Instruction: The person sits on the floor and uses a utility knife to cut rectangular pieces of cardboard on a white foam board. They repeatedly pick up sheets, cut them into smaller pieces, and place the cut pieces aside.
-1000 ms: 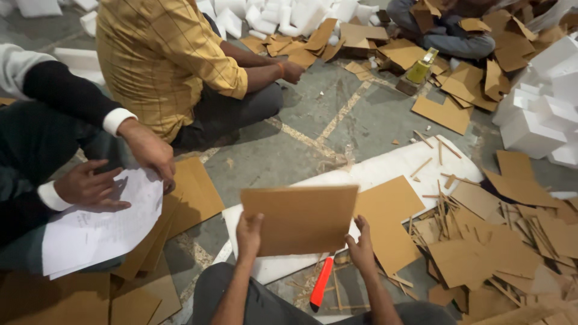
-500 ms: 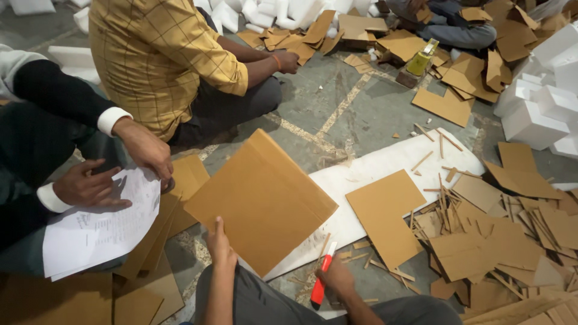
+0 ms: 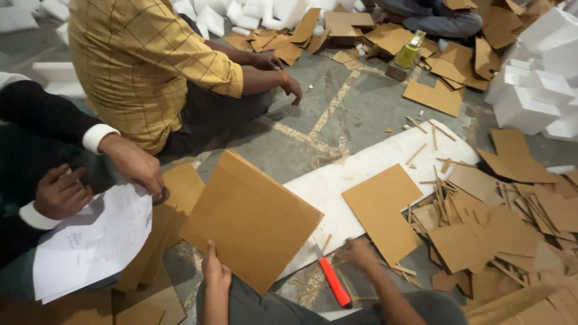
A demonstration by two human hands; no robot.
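Observation:
My left hand (image 3: 215, 269) grips the lower edge of a square brown cardboard sheet (image 3: 251, 219), held tilted above a low stack of similar sheets (image 3: 158, 247) on the floor at my left. My right hand (image 3: 359, 253) is blurred and low over the white board (image 3: 361, 174), next to an orange-handled cutter (image 3: 335, 282) and a loose cardboard square (image 3: 385, 210). It holds nothing that I can make out.
A person in a yellow checked shirt (image 3: 144, 60) sits ahead. At my left, another person's hands (image 3: 129, 162) hold white papers (image 3: 90, 241). Cardboard scraps and strips (image 3: 494, 229) pile up at right. White foam blocks (image 3: 536, 90) stand at the far right, and a yellow bottle (image 3: 409, 54) farther back.
The cardboard sheet has swung from in front of me down to the left, now in my left hand only. My right hand let go and dropped toward the cutter.

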